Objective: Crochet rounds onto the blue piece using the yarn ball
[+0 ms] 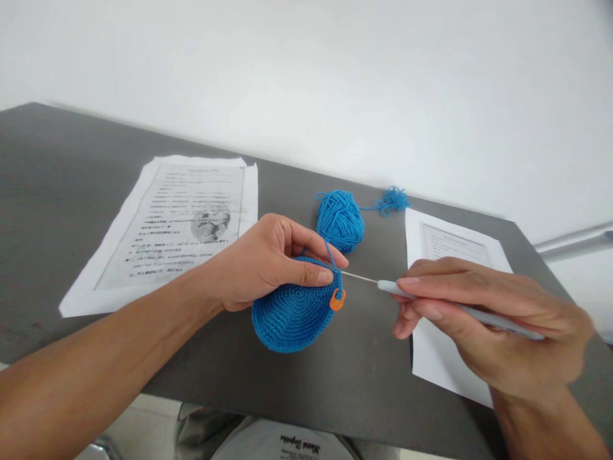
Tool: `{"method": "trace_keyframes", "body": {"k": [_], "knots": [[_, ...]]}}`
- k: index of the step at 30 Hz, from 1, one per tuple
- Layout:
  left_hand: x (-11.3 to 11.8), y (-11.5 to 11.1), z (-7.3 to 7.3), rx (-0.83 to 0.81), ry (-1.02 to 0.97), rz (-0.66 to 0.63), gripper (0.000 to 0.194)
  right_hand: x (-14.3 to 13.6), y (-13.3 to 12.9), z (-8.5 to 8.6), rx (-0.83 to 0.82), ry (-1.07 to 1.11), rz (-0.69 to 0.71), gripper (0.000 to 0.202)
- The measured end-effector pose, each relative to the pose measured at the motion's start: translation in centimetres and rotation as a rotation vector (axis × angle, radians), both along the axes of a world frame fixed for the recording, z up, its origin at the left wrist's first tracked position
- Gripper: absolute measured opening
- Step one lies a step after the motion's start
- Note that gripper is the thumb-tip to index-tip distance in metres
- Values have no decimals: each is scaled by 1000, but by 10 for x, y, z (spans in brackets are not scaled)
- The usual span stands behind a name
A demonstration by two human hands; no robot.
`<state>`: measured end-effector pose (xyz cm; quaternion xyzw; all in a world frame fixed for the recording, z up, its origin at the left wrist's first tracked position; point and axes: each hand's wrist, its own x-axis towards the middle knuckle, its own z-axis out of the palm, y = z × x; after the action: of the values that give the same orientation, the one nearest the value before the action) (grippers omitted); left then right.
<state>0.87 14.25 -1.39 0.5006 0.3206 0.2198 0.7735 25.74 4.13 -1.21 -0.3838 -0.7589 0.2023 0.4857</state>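
Left hand (261, 262) pinching round blue crocheted disc (292, 316) above grey desk (67, 191); right hand (483, 319) gripping slim grey crochet hook (431, 300), working rim beside orange stitch marker (338, 299). Flat base appearing finished; blue yarn ball (340, 220) remaining.

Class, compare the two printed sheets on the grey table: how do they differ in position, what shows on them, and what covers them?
The left sheet lies fully in view beyond the left hand; the right sheet is partly covered by the right hand. The left sheet shows a dark picture amid its text; the right sheet shows only faint text in a frame. Both are white, flat on the table and too blurred to read.
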Motion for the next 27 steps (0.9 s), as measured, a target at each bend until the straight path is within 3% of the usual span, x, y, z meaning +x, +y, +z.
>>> {"method": "trace_keyframes", "body": {"k": [4, 10, 13, 27], "knots": [[-1, 1, 0, -17, -13, 6, 12, -3, -1, -5, -90, 146, -40, 32], [0, 4, -1, 23, 14, 27, 7, 2, 2, 1, 78, -119, 5, 51], [-1, 5, -3, 62, 33, 20, 7, 4, 2, 6, 82, -182, 16, 55], [-2, 5, 0, 65, 6, -82, 7, 6, 2, 11, 7, -63, 77, 45]]}}
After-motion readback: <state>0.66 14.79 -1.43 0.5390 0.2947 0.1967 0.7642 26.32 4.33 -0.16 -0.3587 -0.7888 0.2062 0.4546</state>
